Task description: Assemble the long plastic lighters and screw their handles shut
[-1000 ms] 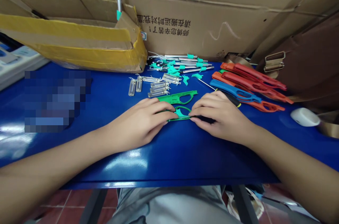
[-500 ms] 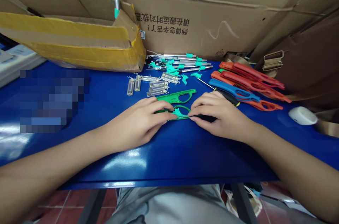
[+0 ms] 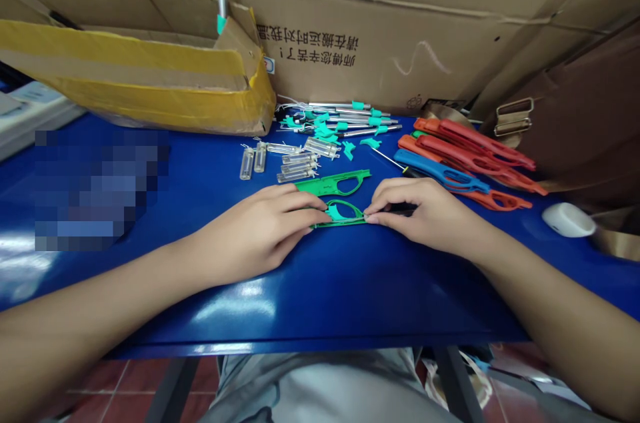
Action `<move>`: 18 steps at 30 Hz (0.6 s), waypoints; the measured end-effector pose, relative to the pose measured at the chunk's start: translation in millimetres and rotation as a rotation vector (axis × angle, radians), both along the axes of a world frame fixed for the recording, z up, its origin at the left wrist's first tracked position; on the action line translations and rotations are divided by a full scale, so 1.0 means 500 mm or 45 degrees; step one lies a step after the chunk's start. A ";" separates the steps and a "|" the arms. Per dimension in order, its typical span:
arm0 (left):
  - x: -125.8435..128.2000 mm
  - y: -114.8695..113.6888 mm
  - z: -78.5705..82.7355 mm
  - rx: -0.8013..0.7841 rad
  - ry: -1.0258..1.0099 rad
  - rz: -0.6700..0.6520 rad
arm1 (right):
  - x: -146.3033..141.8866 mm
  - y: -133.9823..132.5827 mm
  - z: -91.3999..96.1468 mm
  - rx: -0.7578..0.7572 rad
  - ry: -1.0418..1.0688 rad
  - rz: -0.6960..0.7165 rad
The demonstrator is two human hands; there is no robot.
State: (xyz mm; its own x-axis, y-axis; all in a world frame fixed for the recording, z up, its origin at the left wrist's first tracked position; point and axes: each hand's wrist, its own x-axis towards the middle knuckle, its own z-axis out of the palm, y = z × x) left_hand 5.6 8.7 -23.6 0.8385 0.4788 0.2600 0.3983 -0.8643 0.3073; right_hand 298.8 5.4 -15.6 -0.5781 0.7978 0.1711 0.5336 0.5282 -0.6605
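Observation:
A green lighter casing half [image 3: 345, 222] lies on the table between my hands, with a teal trigger [image 3: 335, 212] set in it. My left hand [image 3: 260, 226] is closed over the casing's left end and hides it. My right hand [image 3: 420, 213] pinches a thin grey wire-like piece [image 3: 353, 219] by the casing's right end; its exact kind is hard to make out. Just behind, a second green casing half [image 3: 334, 183] lies with its inner side up. A screwdriver [image 3: 390, 160] rests beyond my right hand, its handle mostly hidden.
Several clear fuel tanks [image 3: 300, 163] lie behind the casings. Farther back are metal lighter tubes [image 3: 350, 118] with teal triggers. Red, orange and blue casings [image 3: 475, 156] are piled at right, near a white object [image 3: 569, 220]. A yellow-taped cardboard box [image 3: 190, 103] stands back left.
My right hand has shifted slightly right along the casing, showing more of its right loop and the thin piece. My left hand stays nearly in place.

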 end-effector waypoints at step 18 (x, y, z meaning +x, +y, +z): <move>-0.001 0.005 0.003 -0.002 -0.012 -0.011 | -0.012 -0.012 -0.006 -0.172 -0.023 -0.105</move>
State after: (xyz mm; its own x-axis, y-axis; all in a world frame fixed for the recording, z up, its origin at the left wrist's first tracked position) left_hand 4.9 11.1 -22.3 0.8403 0.4717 0.2673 0.3876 -0.8674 0.3122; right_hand 292.9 -0.6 -18.7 -0.5118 0.8577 0.0492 0.5839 0.3893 -0.7124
